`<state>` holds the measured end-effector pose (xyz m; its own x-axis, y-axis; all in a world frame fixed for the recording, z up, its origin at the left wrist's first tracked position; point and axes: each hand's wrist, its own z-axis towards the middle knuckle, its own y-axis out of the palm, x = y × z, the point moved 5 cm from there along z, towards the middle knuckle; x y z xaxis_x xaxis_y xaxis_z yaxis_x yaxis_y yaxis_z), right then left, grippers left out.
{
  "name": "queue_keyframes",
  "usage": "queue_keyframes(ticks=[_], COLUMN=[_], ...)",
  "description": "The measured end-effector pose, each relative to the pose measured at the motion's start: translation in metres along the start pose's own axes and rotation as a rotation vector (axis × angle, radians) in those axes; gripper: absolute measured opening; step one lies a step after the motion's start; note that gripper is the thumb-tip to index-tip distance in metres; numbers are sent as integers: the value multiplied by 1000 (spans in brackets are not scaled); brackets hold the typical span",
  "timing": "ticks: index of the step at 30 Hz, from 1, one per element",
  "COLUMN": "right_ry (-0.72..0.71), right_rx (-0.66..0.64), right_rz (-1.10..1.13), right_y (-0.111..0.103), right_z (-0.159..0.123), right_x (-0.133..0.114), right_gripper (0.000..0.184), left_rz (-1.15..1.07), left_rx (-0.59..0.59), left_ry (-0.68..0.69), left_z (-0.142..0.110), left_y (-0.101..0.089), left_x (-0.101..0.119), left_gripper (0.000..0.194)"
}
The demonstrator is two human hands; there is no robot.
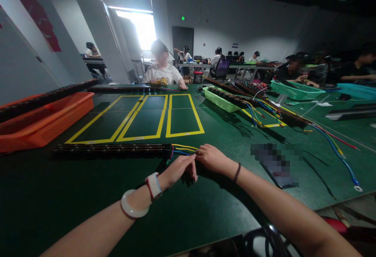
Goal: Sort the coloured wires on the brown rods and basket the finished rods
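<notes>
A long black wire harness (114, 148) lies across the green table in front of me. Yellow and blue wires (183, 148) come out of its right end. Around the ends of these wires my right hand (212, 157) is closed, and its fingertips are bent over them. Just below and to the left, my left hand (179, 169) reaches in with its thumb close to the right fingers. Its other fingers bend downward, partly hidden, so I cannot make out a hold there. A small thin red and green lead (169, 158) hangs beside the harness end.
An orange basket (47, 128) with a long harness across it stands at left. Yellow tape rectangles (185, 135) mark the green table (164, 218). Green baskets (221, 101) and more harnesses lie at right, near a phone (277, 167). A person (163, 69) sits opposite.
</notes>
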<state>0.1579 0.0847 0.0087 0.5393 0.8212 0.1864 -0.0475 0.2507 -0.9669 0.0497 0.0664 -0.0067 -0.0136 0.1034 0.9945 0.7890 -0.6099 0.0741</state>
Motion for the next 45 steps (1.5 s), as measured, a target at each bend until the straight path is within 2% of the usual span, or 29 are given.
queue_keyframes(ticks=[5, 8, 13, 17, 22, 31, 38, 45], right_ry=[17, 55, 249, 416, 562, 578, 572, 548], right_rx=[23, 150, 426, 480, 398, 122, 22, 18], right_rz=[-14, 56, 365, 561, 652, 691, 750, 655], right_y=[2, -1, -7, -3, 8, 18, 17, 12], right_z=[0, -1, -8, -12, -13, 0, 9, 12], right_x=[3, 5, 22, 40, 52, 46, 36, 24], right_gripper=[17, 21, 24, 24, 28, 43, 33, 18], left_rz=[-18, -14, 3, -5, -1, 1, 7, -55], left_rx=[3, 10, 7, -3, 5, -4, -8, 33], left_ry=[-4, -9, -14, -6, -29, -23, -21, -8], left_z=[0, 0, 0, 0, -1, 0, 0, 1], left_y=[1, 1, 0, 0, 1, 0, 1, -1], left_x=[1, 0, 0, 2, 2, 0, -1, -1], left_gripper=[55, 55, 55, 55, 55, 53, 56, 52])
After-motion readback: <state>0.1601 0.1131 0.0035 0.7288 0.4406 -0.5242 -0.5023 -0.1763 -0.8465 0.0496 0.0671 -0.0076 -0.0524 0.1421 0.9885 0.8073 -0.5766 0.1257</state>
